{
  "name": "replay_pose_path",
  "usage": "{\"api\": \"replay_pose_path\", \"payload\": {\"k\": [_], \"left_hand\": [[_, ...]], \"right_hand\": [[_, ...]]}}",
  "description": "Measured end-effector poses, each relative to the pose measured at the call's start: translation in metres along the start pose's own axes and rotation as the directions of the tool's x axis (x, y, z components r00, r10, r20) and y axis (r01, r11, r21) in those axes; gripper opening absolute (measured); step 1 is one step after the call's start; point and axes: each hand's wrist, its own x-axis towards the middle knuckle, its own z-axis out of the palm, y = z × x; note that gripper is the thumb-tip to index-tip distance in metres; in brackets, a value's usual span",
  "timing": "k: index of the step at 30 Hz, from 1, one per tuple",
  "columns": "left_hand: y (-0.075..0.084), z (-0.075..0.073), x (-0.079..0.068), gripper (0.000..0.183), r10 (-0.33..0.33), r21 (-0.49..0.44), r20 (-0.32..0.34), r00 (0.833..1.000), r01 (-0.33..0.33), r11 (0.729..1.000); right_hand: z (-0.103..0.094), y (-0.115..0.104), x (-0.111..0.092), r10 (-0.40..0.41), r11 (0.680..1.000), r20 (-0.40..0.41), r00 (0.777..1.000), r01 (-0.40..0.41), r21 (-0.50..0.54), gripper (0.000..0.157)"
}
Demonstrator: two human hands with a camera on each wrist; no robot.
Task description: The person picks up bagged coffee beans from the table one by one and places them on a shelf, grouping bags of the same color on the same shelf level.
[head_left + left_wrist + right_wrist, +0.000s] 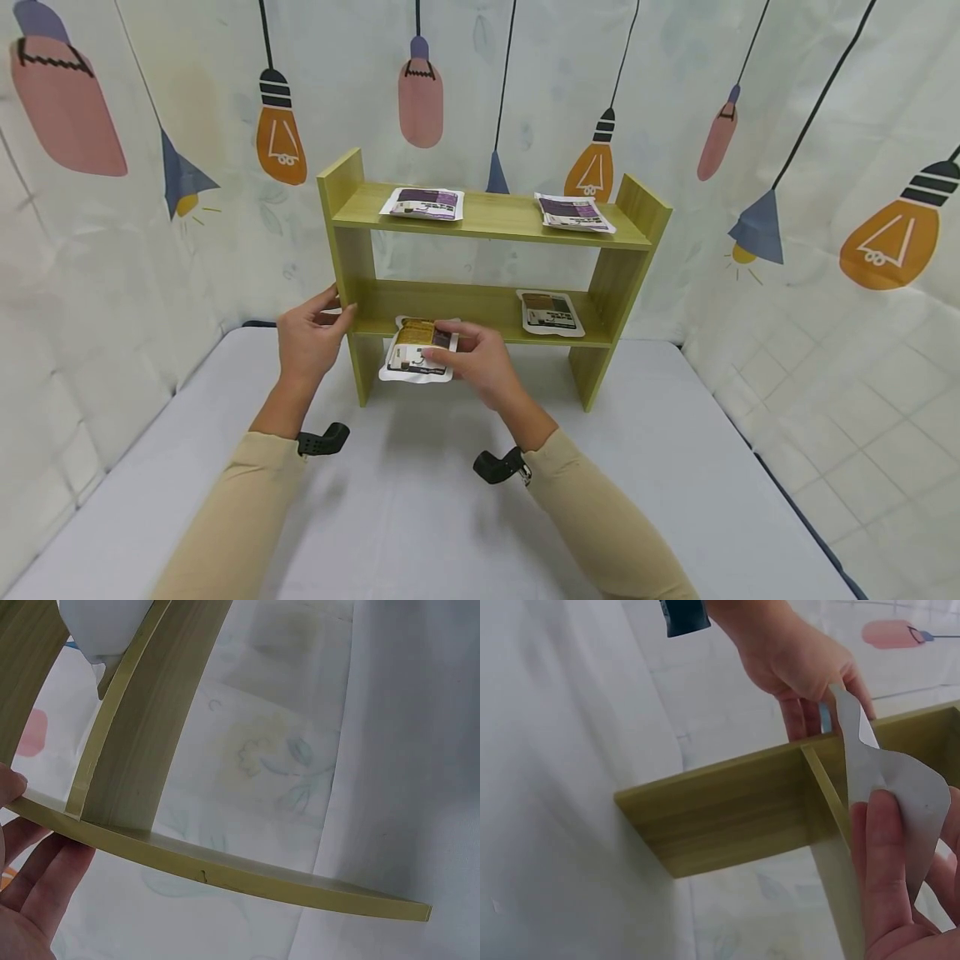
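Note:
A small two-tier wooden shelf [480, 296] stands on the table. My left hand [309, 337] grips the edge of its left side panel [202, 871], thumb on one face and fingers on the other. In my right hand [483, 362], thumb and fingers pinch a white pouch [417, 354] with a gold and dark label, held in front of the lower board's left part. The right wrist view shows the pouch's plain back [900, 776] with my fingers [885, 840] against it. A similar pouch [551, 313] lies at the right of the lower board.
Two purple-labelled pouches lie on the top board, one on the left [423, 204] and one on the right [574, 214]. A white cloth covers the table [420, 517]. Behind the shelf hangs a curtain [480, 83] printed with lamps and bulbs.

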Motion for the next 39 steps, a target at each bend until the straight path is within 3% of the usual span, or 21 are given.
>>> {"api": "replay_pose_path", "payload": {"k": [11, 22, 30, 39], "left_hand": [[0.0, 0.0, 0.0, 0.044, 0.001, -0.004, 0.004, 1.0, -0.001, 1.0], [-0.001, 0.0, 0.0, 0.044, -0.011, -0.005, 0.007, 1.0, 0.011, 1.0], [-0.002, 0.0, 0.0, 0.044, -0.005, -0.008, -0.003, 1.0, 0.005, 1.0], [0.0, 0.0, -0.001, 0.044, -0.012, -0.005, 0.005, 1.0, 0.012, 1.0]], "right_hand": [[0.002, -0.005, 0.005, -0.027, 0.998, -0.039, 0.999, 0.024, -0.062, 0.046], [0.004, -0.009, 0.004, 0.044, 0.998, -0.011, 0.999, -0.045, -0.042, 0.069], [0.006, -0.014, 0.0, 0.041, 0.987, -0.011, 0.999, -0.042, -0.158, 0.08], [0.009, -0.016, -0.004, -0.012, 0.943, -0.058, 0.998, -0.008, -0.334, 0.082]]}}
